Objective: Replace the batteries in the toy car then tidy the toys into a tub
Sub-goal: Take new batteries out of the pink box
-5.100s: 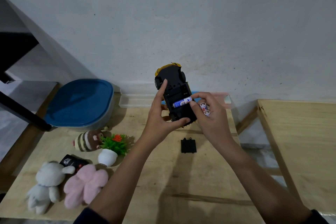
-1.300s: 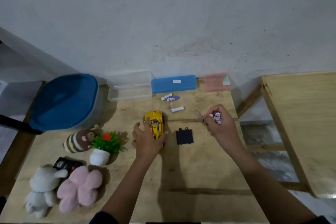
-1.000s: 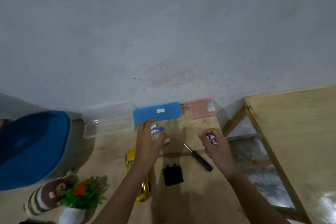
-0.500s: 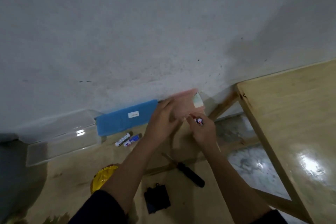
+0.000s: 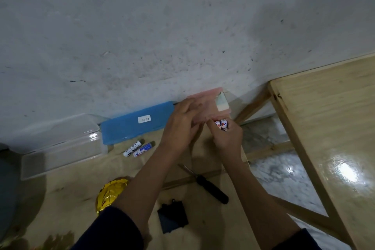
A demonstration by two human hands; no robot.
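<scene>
My left hand [image 5: 180, 126] grips the left end of a pink plastic box [image 5: 211, 101] at the back of the wooden table by the wall. My right hand [image 5: 227, 138] sits just right of it, shut on a few white batteries [image 5: 222, 124] with red and blue print, touching the box's front edge. The yellow toy car [image 5: 110, 193] lies on the table at lower left, partly hidden by my left forearm. Its black battery cover [image 5: 172, 218] lies loose near the front. Two more batteries [image 5: 139, 148] lie in front of the blue box.
A blue flat box [image 5: 136, 123] and a clear plastic box [image 5: 60, 146] stand along the wall. A black-handled screwdriver [image 5: 207, 185] lies between my arms. A second wooden table [image 5: 334, 128] stands at right across a gap showing marble floor.
The car was set down on the table and the head camera swung up and right. Both hands moved back to the pink box, my right hand still holding the batteries.
</scene>
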